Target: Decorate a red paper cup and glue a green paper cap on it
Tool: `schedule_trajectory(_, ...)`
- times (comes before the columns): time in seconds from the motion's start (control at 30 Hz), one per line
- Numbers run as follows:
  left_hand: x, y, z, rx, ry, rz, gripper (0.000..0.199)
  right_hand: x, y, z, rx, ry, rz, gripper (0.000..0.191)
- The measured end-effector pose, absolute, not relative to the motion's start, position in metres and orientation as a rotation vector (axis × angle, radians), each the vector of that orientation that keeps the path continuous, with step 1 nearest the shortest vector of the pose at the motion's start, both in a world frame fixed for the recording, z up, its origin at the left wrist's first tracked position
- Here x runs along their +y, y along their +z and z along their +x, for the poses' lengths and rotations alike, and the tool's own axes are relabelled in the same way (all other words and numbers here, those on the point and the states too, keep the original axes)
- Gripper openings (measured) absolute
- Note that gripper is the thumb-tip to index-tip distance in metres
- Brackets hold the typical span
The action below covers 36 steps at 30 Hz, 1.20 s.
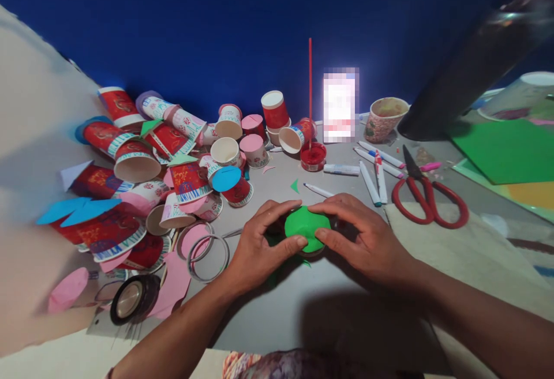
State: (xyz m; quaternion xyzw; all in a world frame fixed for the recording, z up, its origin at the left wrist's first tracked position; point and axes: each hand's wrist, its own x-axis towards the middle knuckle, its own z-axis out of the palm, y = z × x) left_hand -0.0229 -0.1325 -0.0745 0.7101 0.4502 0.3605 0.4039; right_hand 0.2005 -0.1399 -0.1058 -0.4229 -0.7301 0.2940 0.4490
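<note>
A round piece of green paper (306,223) lies over something with a rounded edge, mostly hidden beneath it, perhaps a paper cup. From the left, my left hand (269,240) curves around it, thumb on the near edge and fingers at the far side. My right hand (361,232) closes on it from the other side, its thumb pressing the green surface. Small green scraps (295,186) lie on the grey table just beyond my hands. Close to my left wrist are grey rings (208,259).
Red and white paper cups (137,162) are heaped at the left, beside a roll of tape (132,298). Red-handled scissors (426,194) and several markers (370,183) lie to the right. A red pot with an upright stick (313,157) stands before a lit phone (340,105).
</note>
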Motion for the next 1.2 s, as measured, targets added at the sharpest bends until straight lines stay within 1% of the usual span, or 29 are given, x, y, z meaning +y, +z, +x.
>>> schedule_trajectory(0.57,-0.129,-0.084,-0.029,1.025,0.913,1.788,0.050,-0.142,-0.110,0.203,-1.840,0.738,-1.027,0.031)
schedule_trajectory(0.7,-0.127,-0.084,-0.030,1.001,0.918,1.799,0.052,-0.141,-0.110,0.206,-1.876,0.716,-1.026,0.037)
schedule_trajectory(0.8,-0.126,-0.085,-0.030,1.003,0.918,1.828,0.053,-0.141,-0.110,0.207,-1.907,0.678,-1.039,0.043)
schedule_trajectory(1.0,-0.125,-0.086,-0.032,0.964,0.933,1.931,0.057,-0.140,-0.111,0.207,-1.954,0.598,-1.052,0.043)
schedule_trajectory(1.1,-0.124,-0.086,-0.032,0.941,0.933,1.967,0.062,-0.140,-0.112,0.207,-1.968,0.516,-1.030,0.048)
schedule_trajectory(1.2,-0.125,-0.085,-0.031,0.928,0.940,1.994,0.062,-0.140,-0.112,0.207,-1.982,0.438,-1.010,0.052)
